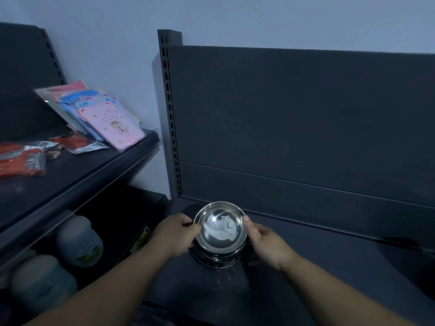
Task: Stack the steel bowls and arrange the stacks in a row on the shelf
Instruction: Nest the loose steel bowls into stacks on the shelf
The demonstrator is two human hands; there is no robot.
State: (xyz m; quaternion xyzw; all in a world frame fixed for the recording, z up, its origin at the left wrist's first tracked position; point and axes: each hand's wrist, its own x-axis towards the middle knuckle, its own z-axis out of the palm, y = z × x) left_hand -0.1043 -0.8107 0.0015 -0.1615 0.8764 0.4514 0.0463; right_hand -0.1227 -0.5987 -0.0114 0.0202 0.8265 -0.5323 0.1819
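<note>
A stack of shiny steel bowls (221, 231) stands on the dark shelf (317, 278), near its left end and close to the back panel. My left hand (175, 234) grips the stack's left rim. My right hand (266, 243) holds the right side, thumb on the top bowl's rim. Both forearms reach in from the bottom of the view. The lower bowls show only as thin rims under the top one.
A dark back panel (306, 128) and slotted upright post (168, 109) rise behind the stack. To the left, another shelf (77, 175) carries pink and blue packets (110, 121) and orange packets (21, 158). Below it stand plastic jars (78, 241).
</note>
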